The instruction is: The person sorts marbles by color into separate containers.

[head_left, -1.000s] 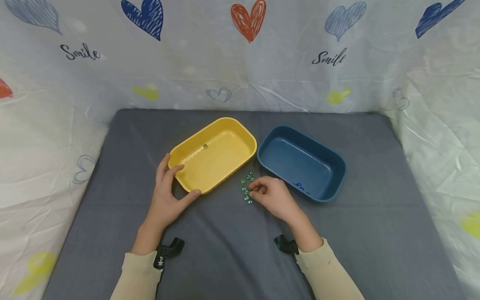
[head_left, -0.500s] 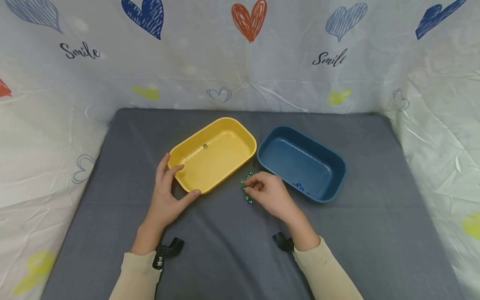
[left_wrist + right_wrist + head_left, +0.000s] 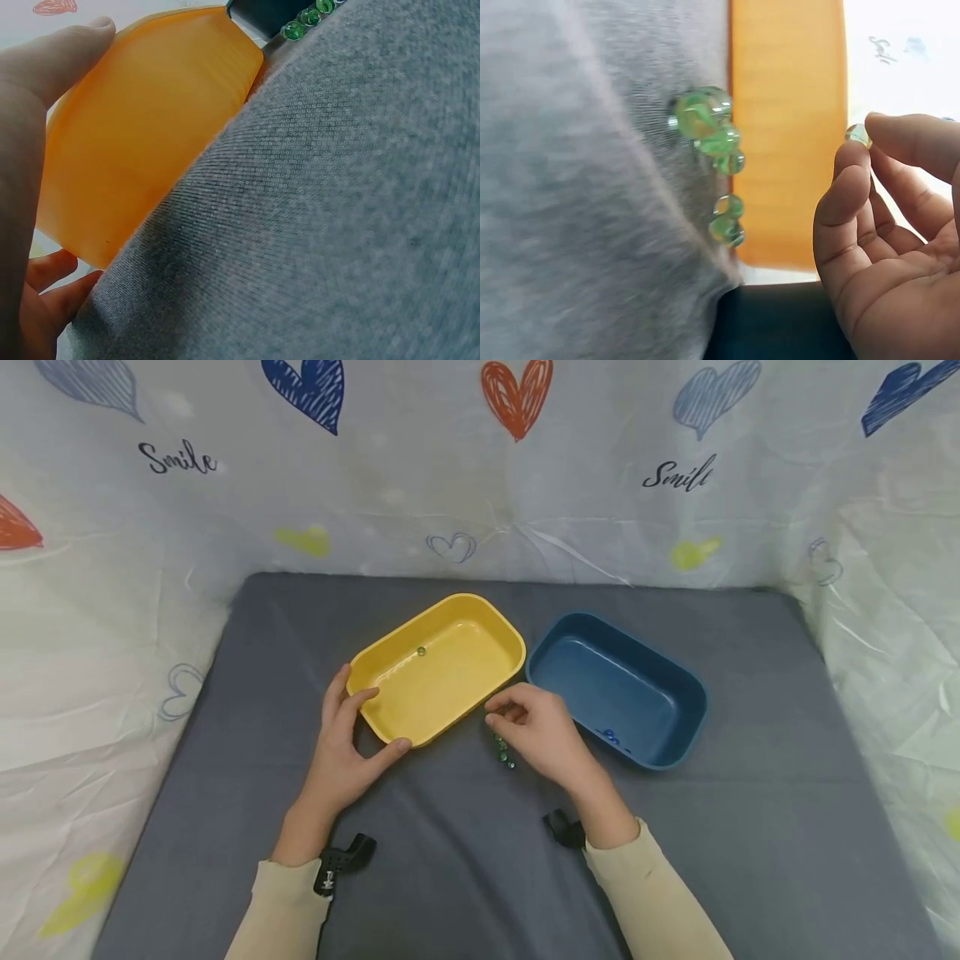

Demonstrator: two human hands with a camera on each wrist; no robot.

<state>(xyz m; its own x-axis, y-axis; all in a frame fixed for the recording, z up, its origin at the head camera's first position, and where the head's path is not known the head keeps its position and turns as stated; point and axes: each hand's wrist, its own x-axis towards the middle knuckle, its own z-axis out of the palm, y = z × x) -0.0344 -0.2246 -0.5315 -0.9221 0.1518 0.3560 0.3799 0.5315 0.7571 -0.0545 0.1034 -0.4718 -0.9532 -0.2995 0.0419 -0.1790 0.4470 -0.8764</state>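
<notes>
A small clear-green glass marble is pinched between the thumb and a fingertip of my right hand, raised near the front side of the yellow tray. My left hand grips that tray's left end, thumb at the front rim and a finger over the edge. One green marble lies inside it. Below my right hand, several green marbles lie on the grey cloth, partly hidden by the hand; the right wrist view shows such marbles beside the tray's wall.
A blue tray stands right of the yellow one, their near corners almost touching. Several blue marbles lie at its front. Grey cloth covers the table, and a white printed sheet hangs behind and at the sides.
My right hand has lifted from the green marbles and moved up toward the yellow tray, pinching one marble. My left hand stays on the tray. The head view has shifted slightly.
</notes>
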